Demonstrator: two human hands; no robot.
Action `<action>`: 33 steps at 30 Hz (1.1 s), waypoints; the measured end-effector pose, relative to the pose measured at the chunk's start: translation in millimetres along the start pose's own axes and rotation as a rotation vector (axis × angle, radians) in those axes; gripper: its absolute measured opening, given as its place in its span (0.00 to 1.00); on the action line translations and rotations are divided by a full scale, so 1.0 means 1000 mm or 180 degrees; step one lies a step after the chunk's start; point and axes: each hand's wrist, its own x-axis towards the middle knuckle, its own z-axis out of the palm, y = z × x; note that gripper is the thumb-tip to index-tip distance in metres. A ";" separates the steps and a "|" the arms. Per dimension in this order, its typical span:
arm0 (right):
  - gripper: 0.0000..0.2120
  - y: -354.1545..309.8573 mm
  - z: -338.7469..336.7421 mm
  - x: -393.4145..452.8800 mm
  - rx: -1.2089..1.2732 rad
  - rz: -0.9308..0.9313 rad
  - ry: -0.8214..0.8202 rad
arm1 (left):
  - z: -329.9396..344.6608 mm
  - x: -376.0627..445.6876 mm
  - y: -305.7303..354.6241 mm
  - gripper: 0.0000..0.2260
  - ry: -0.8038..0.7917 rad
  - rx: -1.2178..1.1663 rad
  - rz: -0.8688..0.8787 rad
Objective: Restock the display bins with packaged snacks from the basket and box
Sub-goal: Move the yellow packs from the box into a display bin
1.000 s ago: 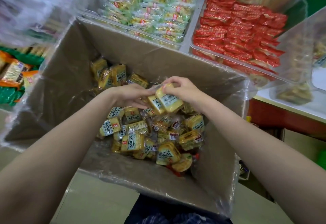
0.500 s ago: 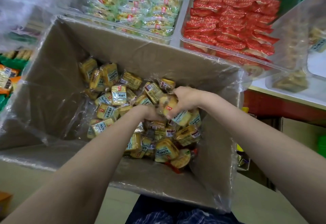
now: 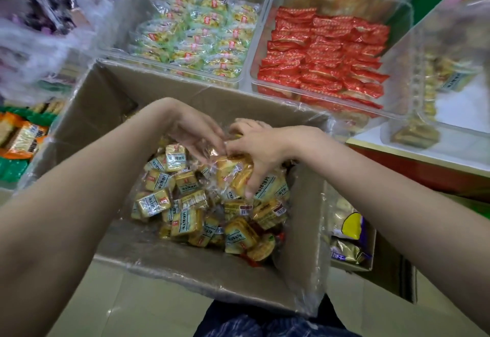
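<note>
One camera, worn on the person's head, looks forward and steeply down, close over the cardboard box (image 3: 111, 103), display bins (image 3: 246, 82) just beyond.

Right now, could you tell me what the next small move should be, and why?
Probably lift the gathered yellow snack packs out of the box: the right hand already curls over a bunch, and the left hand touches them from the other side.
</note>
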 end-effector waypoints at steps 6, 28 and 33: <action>0.33 0.031 -0.033 -0.091 0.0971 -0.0072 0.0627 | 0.026 -0.032 0.081 0.34 0.0568 -0.0489 0.0838; 0.34 0.369 0.100 -0.253 -0.0142 0.2239 0.0911 | 0.202 0.210 0.357 0.37 0.2397 0.3398 0.0305; 0.41 0.391 0.106 -0.220 -0.0553 0.2085 0.1081 | 0.193 0.239 0.349 0.34 0.2222 0.3788 0.0121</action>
